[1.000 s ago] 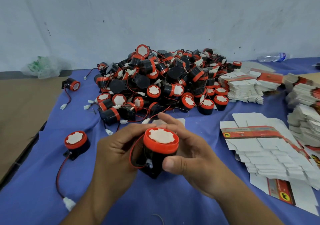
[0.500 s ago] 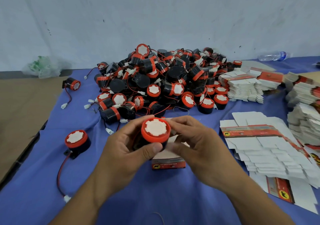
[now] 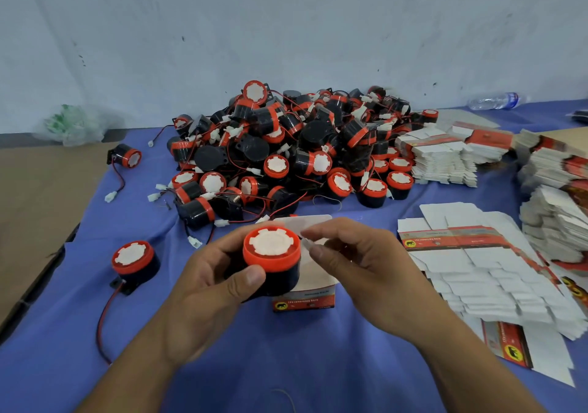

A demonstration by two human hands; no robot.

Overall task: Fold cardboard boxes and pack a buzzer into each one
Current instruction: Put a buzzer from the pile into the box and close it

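My left hand [image 3: 203, 288] grips a black buzzer [image 3: 272, 253] with a red cap and a white centre, cap up. It is held over the mouth of a small open cardboard box [image 3: 304, 301], which stands on the blue cloth with its white back flap raised. My right hand [image 3: 366, 269] is just right of the buzzer. Its thumb and forefinger pinch a small white piece at the box mouth; whether it is the wire's connector or a flap I cannot tell. The buzzer's lower body hides part of the box opening.
A big pile of buzzers [image 3: 286, 151] lies behind the box. Loose buzzers [image 3: 133, 260] [image 3: 127, 156] sit to the left. Flat unfolded boxes [image 3: 471, 269] spread on the right, with more stacks [image 3: 439, 158] [image 3: 556, 164] behind. A bottle [image 3: 493, 100] and a plastic bag [image 3: 73, 123] lie by the wall.
The buzzer went from both hands, near me, forward to the box mouth. My left hand now holds it alone, and my right hand has shifted to pinch the white piece.
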